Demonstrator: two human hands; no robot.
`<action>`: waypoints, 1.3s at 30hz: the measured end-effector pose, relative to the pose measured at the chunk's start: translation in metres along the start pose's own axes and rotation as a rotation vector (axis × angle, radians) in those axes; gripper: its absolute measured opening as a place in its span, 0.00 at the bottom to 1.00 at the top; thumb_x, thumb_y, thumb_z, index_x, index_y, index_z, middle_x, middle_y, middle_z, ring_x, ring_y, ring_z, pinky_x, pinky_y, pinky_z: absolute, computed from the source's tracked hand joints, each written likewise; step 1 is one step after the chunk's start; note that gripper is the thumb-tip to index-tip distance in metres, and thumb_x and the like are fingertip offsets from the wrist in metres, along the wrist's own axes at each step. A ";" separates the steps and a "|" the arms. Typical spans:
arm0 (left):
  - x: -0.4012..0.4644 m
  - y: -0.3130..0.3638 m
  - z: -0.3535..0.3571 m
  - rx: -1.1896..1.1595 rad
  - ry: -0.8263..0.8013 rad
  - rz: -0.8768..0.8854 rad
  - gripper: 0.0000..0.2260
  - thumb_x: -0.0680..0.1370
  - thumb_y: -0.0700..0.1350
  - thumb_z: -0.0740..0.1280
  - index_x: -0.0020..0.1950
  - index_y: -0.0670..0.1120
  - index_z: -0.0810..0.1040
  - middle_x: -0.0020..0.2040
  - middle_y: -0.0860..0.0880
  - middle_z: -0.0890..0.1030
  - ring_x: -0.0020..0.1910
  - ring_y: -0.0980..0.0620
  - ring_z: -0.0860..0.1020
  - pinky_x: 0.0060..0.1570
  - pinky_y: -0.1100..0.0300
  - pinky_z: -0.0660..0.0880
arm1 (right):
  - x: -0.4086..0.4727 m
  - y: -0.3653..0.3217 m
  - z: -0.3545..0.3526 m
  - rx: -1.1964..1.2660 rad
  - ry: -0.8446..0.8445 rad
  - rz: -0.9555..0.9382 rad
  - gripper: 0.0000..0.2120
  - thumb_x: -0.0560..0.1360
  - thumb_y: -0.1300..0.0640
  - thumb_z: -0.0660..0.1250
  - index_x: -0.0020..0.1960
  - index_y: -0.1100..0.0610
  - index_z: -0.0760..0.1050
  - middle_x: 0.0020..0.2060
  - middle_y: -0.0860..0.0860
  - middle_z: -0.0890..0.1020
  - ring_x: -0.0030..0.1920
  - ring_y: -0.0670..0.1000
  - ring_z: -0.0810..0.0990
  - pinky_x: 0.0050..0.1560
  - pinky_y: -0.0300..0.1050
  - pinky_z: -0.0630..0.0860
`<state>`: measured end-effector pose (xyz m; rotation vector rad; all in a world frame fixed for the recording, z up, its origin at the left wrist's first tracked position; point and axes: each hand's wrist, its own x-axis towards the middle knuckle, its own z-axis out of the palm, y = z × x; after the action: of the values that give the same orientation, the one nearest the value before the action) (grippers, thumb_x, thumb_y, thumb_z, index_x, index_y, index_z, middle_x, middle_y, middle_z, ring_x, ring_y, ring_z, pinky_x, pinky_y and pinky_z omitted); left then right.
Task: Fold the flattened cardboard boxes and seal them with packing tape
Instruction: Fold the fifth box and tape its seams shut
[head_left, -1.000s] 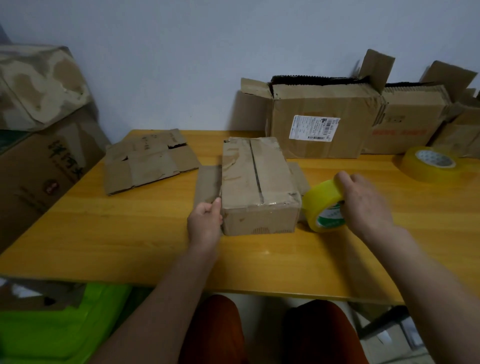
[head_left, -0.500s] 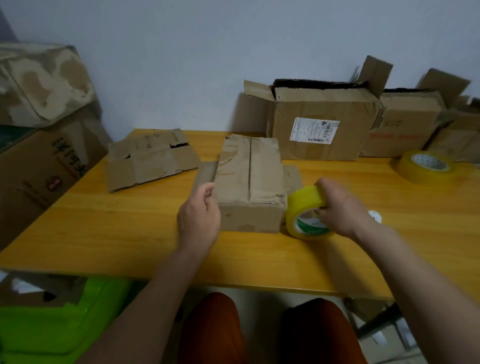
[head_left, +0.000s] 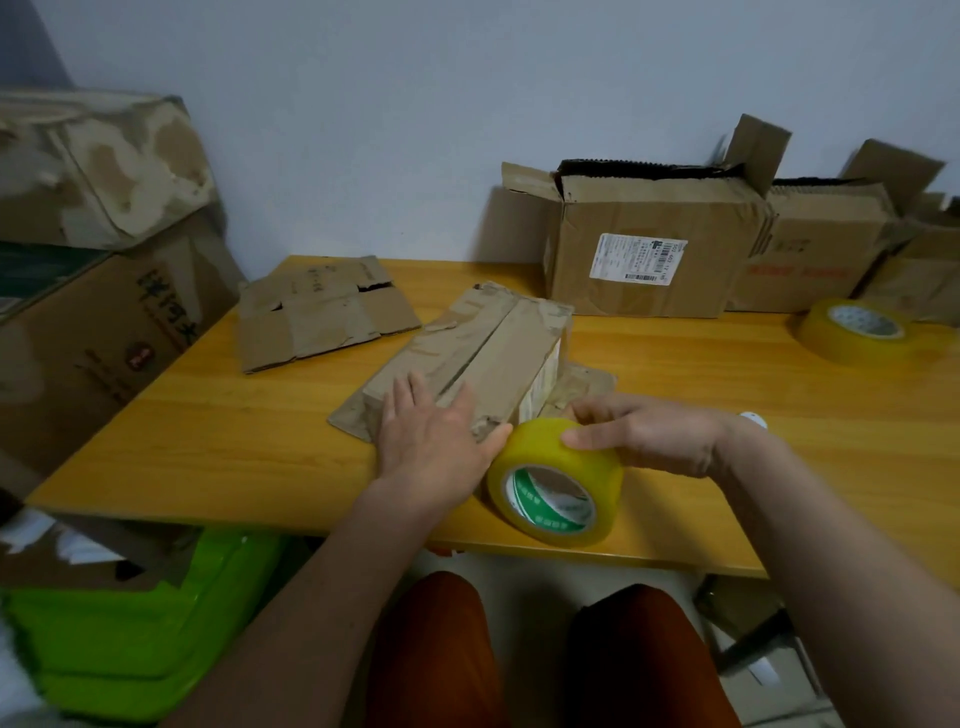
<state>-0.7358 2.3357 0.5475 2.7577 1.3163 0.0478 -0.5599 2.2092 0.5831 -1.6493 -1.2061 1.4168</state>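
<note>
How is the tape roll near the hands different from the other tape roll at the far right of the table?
The near tape roll stands on its edge, with its green-printed core facing the camera; the far tape roll lies flat. The right hand holds the near one; nothing touches the far one. Both are yellowish and rest on the wooden table.

I see a yellow wooden table (head_left: 208, 441) pushed against a plain pale wall (head_left: 389, 104), under dim, even light. A bright green bin (head_left: 130, 623) sits on the floor at lower left.
</note>
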 end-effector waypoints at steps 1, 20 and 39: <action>0.000 0.001 0.000 0.011 -0.019 0.033 0.34 0.77 0.71 0.47 0.79 0.56 0.52 0.79 0.37 0.48 0.78 0.39 0.46 0.75 0.46 0.45 | -0.003 0.003 -0.003 0.021 -0.038 -0.006 0.12 0.72 0.51 0.67 0.50 0.59 0.75 0.42 0.52 0.79 0.43 0.49 0.79 0.44 0.41 0.75; 0.083 0.041 -0.056 0.277 -0.409 0.340 0.26 0.83 0.51 0.59 0.79 0.56 0.52 0.80 0.45 0.49 0.76 0.41 0.56 0.73 0.49 0.59 | -0.019 0.130 -0.087 -0.859 1.148 0.533 0.15 0.79 0.64 0.55 0.57 0.55 0.77 0.54 0.61 0.78 0.59 0.62 0.71 0.51 0.51 0.70; 0.046 0.009 0.010 -1.517 -0.142 -0.302 0.26 0.66 0.60 0.76 0.59 0.49 0.79 0.55 0.47 0.83 0.51 0.47 0.83 0.55 0.47 0.78 | 0.082 -0.015 0.000 -0.247 0.661 -0.368 0.10 0.81 0.54 0.57 0.56 0.61 0.67 0.52 0.58 0.79 0.54 0.57 0.78 0.56 0.57 0.73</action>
<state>-0.6992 2.3652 0.5381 1.2503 0.9359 0.5441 -0.5632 2.2900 0.5652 -1.7408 -1.2218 0.4478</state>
